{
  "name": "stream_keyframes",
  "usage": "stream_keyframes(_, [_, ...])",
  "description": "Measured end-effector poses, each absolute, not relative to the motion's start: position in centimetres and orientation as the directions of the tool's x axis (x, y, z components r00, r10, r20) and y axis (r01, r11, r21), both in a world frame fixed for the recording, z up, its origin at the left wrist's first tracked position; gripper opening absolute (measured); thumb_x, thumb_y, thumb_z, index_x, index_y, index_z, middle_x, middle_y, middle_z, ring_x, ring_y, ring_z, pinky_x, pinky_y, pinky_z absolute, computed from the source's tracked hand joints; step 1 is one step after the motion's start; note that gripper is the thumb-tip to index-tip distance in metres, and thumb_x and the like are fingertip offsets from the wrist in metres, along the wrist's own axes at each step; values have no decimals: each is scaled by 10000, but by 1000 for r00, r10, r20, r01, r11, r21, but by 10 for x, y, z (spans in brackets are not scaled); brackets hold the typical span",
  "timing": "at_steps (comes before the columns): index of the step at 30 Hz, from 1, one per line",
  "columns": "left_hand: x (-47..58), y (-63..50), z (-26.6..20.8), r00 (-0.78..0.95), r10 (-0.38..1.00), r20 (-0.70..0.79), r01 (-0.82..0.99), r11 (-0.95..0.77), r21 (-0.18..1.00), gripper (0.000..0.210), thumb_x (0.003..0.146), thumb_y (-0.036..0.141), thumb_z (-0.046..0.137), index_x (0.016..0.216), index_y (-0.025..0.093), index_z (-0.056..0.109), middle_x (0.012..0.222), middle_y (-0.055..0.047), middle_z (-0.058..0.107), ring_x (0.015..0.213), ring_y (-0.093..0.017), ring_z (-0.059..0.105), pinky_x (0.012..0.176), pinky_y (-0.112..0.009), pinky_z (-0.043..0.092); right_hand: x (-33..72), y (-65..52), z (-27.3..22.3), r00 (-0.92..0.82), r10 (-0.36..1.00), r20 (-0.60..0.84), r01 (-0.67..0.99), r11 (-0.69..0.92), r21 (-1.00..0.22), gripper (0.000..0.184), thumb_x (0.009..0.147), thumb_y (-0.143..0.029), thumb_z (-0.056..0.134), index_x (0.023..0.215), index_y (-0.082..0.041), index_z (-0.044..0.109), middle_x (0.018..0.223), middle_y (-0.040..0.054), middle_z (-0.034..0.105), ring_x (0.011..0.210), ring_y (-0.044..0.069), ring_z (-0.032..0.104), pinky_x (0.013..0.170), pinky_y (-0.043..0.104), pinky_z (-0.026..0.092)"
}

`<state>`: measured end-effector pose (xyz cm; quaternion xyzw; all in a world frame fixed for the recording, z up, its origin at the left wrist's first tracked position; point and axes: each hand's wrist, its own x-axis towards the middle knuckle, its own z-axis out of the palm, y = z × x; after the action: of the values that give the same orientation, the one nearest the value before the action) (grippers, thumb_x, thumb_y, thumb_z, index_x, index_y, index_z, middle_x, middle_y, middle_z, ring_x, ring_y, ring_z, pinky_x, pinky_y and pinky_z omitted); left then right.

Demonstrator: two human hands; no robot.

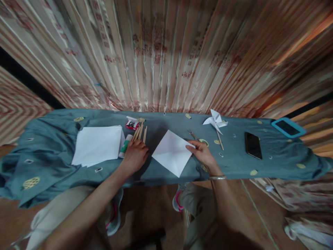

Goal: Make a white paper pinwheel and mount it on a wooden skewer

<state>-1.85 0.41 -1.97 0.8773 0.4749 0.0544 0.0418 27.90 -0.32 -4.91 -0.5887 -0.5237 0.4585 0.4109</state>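
A square of white paper point(171, 154) with faint crease lines lies turned like a diamond on the cloth. At its right corner, my right hand point(201, 152) pinches the edge between thumb and fingers. My left hand point(135, 155) rests palm down with curled fingers at the near ends of several wooden sticks point(140, 132); whatever is under the fingers is hidden. Beside that hand is a white and green glue stick point(125, 146). Scissors point(194, 134) lie just beyond my right hand, partly covered by it. A white paper pinwheel point(215, 121) on a stick lies farther right.
A stack of white paper point(97, 145) lies at the left. Behind the sticks sits a small open red box point(132, 123). A black phone point(253, 145) and a blue-framed tablet point(288, 127) lie at the right. The narrow table has a blue-green cloth point(229, 166); a curtain point(166, 62) hangs behind.
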Motion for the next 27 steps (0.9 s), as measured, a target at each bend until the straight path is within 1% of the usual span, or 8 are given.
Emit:
stream_keyframes(2, [-27,8,-22,483,870,95,836,-491,244,293,919,206,438,927,135,722,976,-157,712,1070,-338,596,933,-508,442,274,-2,-47,15,995,-94,193,-96,-977,378,662,-509,737,831,-171,754,719,25,717,607,159,588,611,290,451])
stream_keyframes(5, [-27,7,-25,325,934,147,718,-345,605,382,943,305,377,1085,145,694,1120,-155,713,1099,-299,633,989,-474,455,267,-2,-44,-3,996,-93,169,-91,-981,346,651,-485,761,812,-179,753,719,15,725,617,156,598,612,279,454])
stream_keyframes(9, [-13,-3,-26,139,988,-71,280,29,959,573,753,522,652,1195,157,655,1147,-153,719,1088,-311,667,956,-440,503,258,-4,-39,-47,991,-124,136,-117,-984,338,645,-459,776,844,-187,755,731,6,736,609,152,602,601,273,458])
stream_keyframes(13, [3,-14,-25,117,961,-251,-121,264,957,595,543,471,837,1035,161,708,1072,-132,744,1055,-320,674,907,-431,534,254,-6,-32,-7,992,-130,37,-129,-991,365,623,-469,802,846,-183,758,711,-6,737,594,141,602,609,268,458])
stream_keyframes(16, [12,-21,-24,149,924,-352,-291,381,878,505,525,451,863,889,138,706,915,-110,756,876,-276,706,762,-382,578,252,-7,-27,21,990,-138,-54,-137,-989,376,607,-476,821,839,-187,762,689,-8,733,602,142,611,626,269,463])
stream_keyframes(20, [23,-26,-24,99,905,-414,-416,416,809,498,556,372,858,956,151,661,884,-68,735,716,-192,672,613,-302,560,251,-7,-25,-47,986,-162,-74,-166,-983,413,622,-506,810,890,-195,760,728,9,748,620,158,633,644,285,489])
stream_keyframes(24, [23,-20,-25,-30,916,-400,-399,356,845,446,596,342,822,958,143,653,870,-67,725,693,-184,656,561,-262,521,269,-6,-26,142,989,-31,281,-70,-957,410,851,-510,581,1007,-165,738,933,96,768,810,214,693,762,326,514])
stream_keyframes(27, [16,-11,-26,-87,949,-303,-360,254,898,440,634,350,800,1006,159,662,966,-86,727,800,-214,680,613,-270,540,289,-6,-26,304,947,103,776,-183,-603,345,909,-305,523,1156,-122,679,1142,171,718,1025,276,674,891,369,478])
